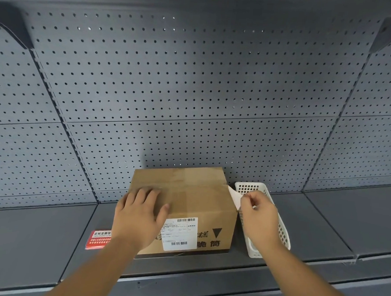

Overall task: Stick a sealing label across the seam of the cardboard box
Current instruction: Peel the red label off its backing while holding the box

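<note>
A brown cardboard box (194, 193) stands on a grey metal shelf, with a white shipping label (180, 234) and black print on its near face. Its top seam runs left to right under clear tape. My left hand (140, 215) lies flat on the box's near left top edge, fingers spread. My right hand (258, 214) is at the box's right top corner and pinches a pale sheet (235, 196), the sealing label or its backing, which stands up from that corner.
A white perforated plastic basket (283, 233) stands just right of the box, behind my right hand. A red and white stack of stickers (98, 240) lies left of the box. A grey pegboard wall (193, 90) rises behind; the shelf's front edge (204, 283) is below.
</note>
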